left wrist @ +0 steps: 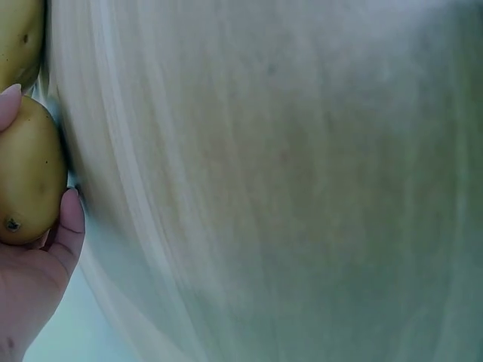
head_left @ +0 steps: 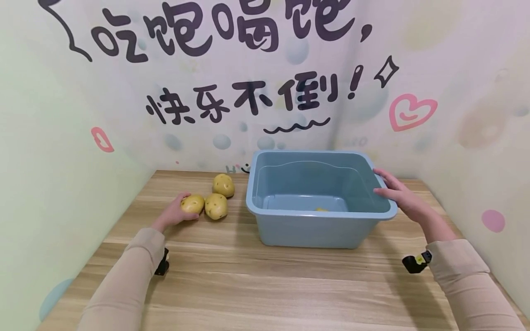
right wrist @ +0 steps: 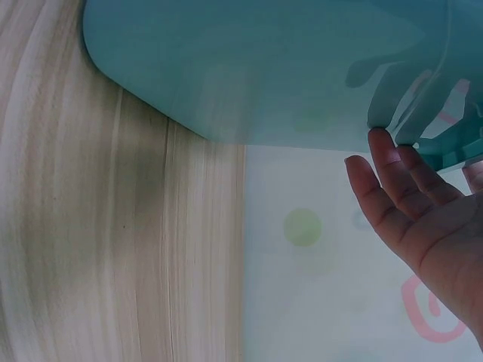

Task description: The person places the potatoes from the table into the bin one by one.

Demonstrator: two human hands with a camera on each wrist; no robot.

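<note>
Left hand [head_left: 174, 214] grips a potato [head_left: 192, 203] on the table [head_left: 232, 280] — right hand [head_left: 397, 193], fingers straight, touches the blue tub's [head_left: 290, 230] rim.

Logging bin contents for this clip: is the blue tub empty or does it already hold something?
Not empty. The blue tub stands upright, and a small yellow piece, probably a potato, shows on its floor. Three potatoes remain on the table outside.

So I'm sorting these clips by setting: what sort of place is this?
Probably a staged kitchen-style corner rather than a real kitchen: a wooden table boxed in by pastel walls with cartoon lettering, holding only a blue plastic tub and potatoes.
</note>
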